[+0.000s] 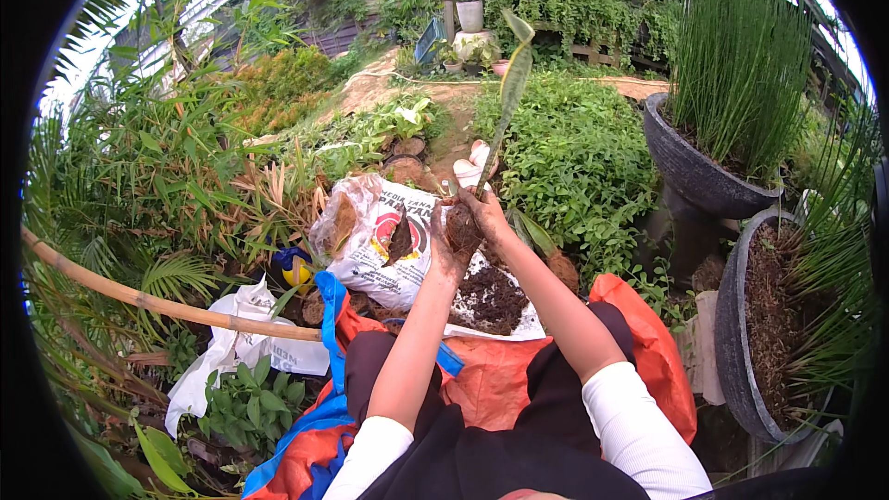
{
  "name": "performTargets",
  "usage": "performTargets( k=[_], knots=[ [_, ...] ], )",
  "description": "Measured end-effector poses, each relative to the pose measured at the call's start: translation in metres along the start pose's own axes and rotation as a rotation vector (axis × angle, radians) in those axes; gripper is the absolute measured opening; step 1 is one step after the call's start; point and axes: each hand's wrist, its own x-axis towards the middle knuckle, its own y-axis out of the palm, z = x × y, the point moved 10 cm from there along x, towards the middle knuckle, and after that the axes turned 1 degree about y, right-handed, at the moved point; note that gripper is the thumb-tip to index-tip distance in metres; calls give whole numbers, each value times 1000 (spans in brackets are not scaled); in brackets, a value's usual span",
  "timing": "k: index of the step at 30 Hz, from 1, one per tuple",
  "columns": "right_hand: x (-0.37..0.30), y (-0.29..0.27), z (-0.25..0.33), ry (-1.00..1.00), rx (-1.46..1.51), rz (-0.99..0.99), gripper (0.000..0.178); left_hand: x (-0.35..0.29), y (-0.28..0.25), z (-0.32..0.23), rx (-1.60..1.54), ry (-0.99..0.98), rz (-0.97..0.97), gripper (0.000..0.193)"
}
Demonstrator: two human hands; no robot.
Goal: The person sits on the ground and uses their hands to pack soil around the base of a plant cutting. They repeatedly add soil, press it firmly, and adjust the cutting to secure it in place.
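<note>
A snake plant [516, 83] with a tall, yellow-edged leaf stands upright between my hands, leaning slightly right. Dark soil clings round its root ball [462, 228]. My left hand [448, 257], smeared with soil, cups the root ball from the left and below. On the right side, my right hand [485, 215] grips the plant where leaf meets roots. Beneath them, dark potting soil [491, 302] lies heaped on white sheeting. A white printed soil sack [375, 273], torn open in the middle, lies just left of my hands.
Orange tarp [491, 370] with blue edging spreads under my legs. A bamboo pole [167, 304] crosses at left above a crumpled white bag [245, 338]. Large dark planters [708, 171] stand at right. Pale footwear [474, 167] lies ahead, near leafy ground plants [574, 143].
</note>
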Motion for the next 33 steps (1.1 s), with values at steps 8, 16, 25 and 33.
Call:
performTargets(
  k=[8, 16, 25, 33],
  knots=[
    [-10, 6, 13, -97, -16, -3, 21, 1, -9, -7, 110, 165, -117, 41],
    [-10, 1, 13, -192, 50, 21, 17, -8, 5, -12, 296, 217, -77, 36],
    [-13, 1, -2, -80, 159, -16, 31, -4, -5, -7, -13, 127, -195, 44],
    [-24, -7, 13, -265, 28, -175, 26, -9, 2, -41, 477, 395, -251, 46]
  ],
)
